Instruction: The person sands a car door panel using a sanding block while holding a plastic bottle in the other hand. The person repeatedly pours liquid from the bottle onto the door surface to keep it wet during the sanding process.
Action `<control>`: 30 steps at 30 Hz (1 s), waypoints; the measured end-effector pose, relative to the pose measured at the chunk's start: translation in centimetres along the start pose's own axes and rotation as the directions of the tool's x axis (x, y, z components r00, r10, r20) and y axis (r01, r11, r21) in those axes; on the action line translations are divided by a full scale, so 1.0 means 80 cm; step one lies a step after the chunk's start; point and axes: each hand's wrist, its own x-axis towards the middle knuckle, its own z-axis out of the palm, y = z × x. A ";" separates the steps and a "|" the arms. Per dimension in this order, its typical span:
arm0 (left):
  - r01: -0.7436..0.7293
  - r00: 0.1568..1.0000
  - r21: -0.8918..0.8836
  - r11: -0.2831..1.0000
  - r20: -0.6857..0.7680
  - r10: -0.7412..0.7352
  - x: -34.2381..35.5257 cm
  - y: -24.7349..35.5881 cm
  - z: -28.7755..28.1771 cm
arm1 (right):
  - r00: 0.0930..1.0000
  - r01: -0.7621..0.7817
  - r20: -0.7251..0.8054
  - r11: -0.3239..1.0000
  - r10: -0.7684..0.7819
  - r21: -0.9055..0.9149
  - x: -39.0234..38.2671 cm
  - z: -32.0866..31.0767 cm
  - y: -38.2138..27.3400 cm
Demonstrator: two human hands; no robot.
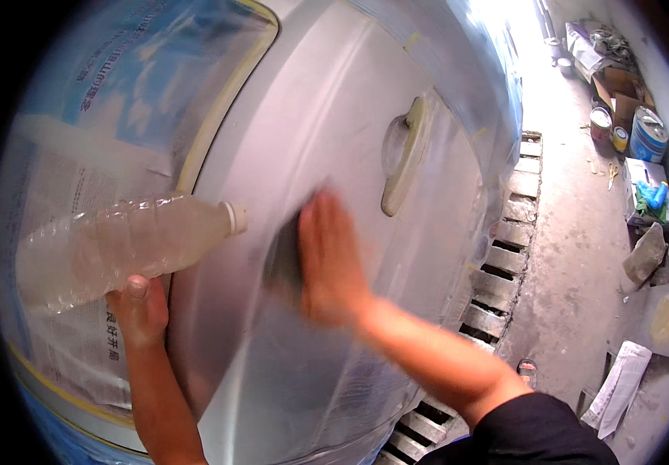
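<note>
The left hand [142,310] is clamped on a clear plastic bottle [129,246], thumb in front, and the bottle lies tilted almost level before the paper-covered window [94,174], its white cap [235,218] toward the silver car door [303,147]. The right hand [332,267] (rather blurred) is flat over a dark pad [284,260] at the door, below and left of the yellowish handle [406,159]; its fingers look straight and together, but I cannot tell whether they grip the pad

yellow scissors [612,173] lie on the grey floor [555,248] near a blue can [648,142].
</note>
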 end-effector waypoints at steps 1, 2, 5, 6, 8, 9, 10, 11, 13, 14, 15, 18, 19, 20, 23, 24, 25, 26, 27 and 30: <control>-0.009 1.000 0.024 1.000 0.007 0.009 0.000 0.001 0.000 | 0.994 0.058 0.086 0.997 -0.063 0.053 -0.052 0.010 -0.017; -0.014 1.000 0.052 0.999 0.016 0.014 -0.002 0.004 -0.003 | 0.983 0.117 0.145 0.993 -0.117 0.007 -0.100 0.017 -0.032; -0.027 0.999 0.066 0.997 0.048 0.024 -0.002 0.006 -0.008 | 0.985 0.084 0.143 0.993 -0.095 0.079 -0.080 0.010 -0.024; -0.028 0.998 0.066 0.997 0.057 0.024 -0.001 0.009 -0.012 | 0.991 0.040 0.117 0.988 -0.057 0.146 -0.043 0.004 -0.013; -0.023 0.998 0.027 0.999 0.060 0.021 0.000 -0.004 -0.001 | 0.992 -0.034 -0.120 0.999 0.033 -0.003 0.039 -0.017 0.034; -0.023 0.998 0.055 0.998 0.061 0.020 0.003 0.005 -0.010 | 0.985 -0.104 -0.143 0.993 0.095 -0.057 0.064 -0.010 0.035; -0.024 0.998 0.062 0.998 0.067 0.020 0.000 -0.008 -0.016 | 0.987 -0.100 -0.129 0.993 0.091 -0.059 0.054 -0.009 0.037; -0.029 0.997 0.080 0.996 0.074 0.023 -0.001 -0.016 -0.024 | 0.989 -0.094 -0.118 0.994 0.087 -0.050 0.039 -0.010 0.033; -0.051 0.996 0.114 0.992 0.073 0.043 -0.002 -0.007 -0.032 | 0.995 -0.041 0.096 0.997 0.035 0.058 -0.048 0.004 -0.009; -0.048 0.996 0.106 0.993 0.082 0.039 -0.003 -0.002 -0.023 | 0.995 -0.024 0.094 0.996 0.015 0.088 -0.077 0.007 -0.015; -0.053 0.995 0.097 0.994 0.091 0.044 -0.002 0.002 -0.017 | 0.996 0.000 0.086 0.993 -0.010 0.116 -0.096 0.008 -0.018; -0.051 0.996 0.031 0.998 0.069 0.049 0.001 -0.001 -0.010 | 0.997 -0.072 -0.023 0.997 0.073 0.022 -0.044 0.007 0.008; -0.034 0.996 0.022 0.999 0.078 0.032 -0.002 -0.005 -0.014 | 0.990 -0.121 -0.070 0.992 0.119 -0.033 -0.007 0.006 0.026; -0.021 0.996 0.009 1.000 0.090 0.020 0.000 -0.007 -0.024 | 0.967 -0.215 -0.149 0.976 0.207 -0.039 0.036 0.001 0.036; -0.023 0.999 0.061 0.998 0.036 0.021 -0.002 -0.007 -0.027 | 0.954 -0.265 -0.153 0.964 0.258 -0.030 0.034 0.006 0.031; -0.030 0.999 0.069 0.997 0.017 0.029 -0.002 -0.006 -0.024 | 0.967 -0.241 -0.084 0.971 0.241 0.009 -0.013 0.013 0.013; -0.038 0.999 0.073 0.997 0.000 0.038 -0.003 -0.006 -0.020 | 0.974 -0.224 -0.013 0.973 0.224 0.049 -0.050 0.015 -0.004; -0.040 0.999 0.056 0.998 0.006 0.039 -0.002 -0.005 -0.015 | 0.974 -0.224 -0.011 0.973 0.225 0.059 -0.068 0.014 -0.014; -0.049 0.999 0.046 0.998 0.013 0.048 0.000 -0.003 -0.013 | 0.975 -0.220 -0.015 0.972 0.222 0.076 -0.081 0.015 -0.023; -0.084 0.994 0.109 0.990 0.074 0.077 0.004 -0.006 -0.021 | 0.949 -0.284 -0.130 0.957 0.288 0.051 -0.028 0.015 -0.007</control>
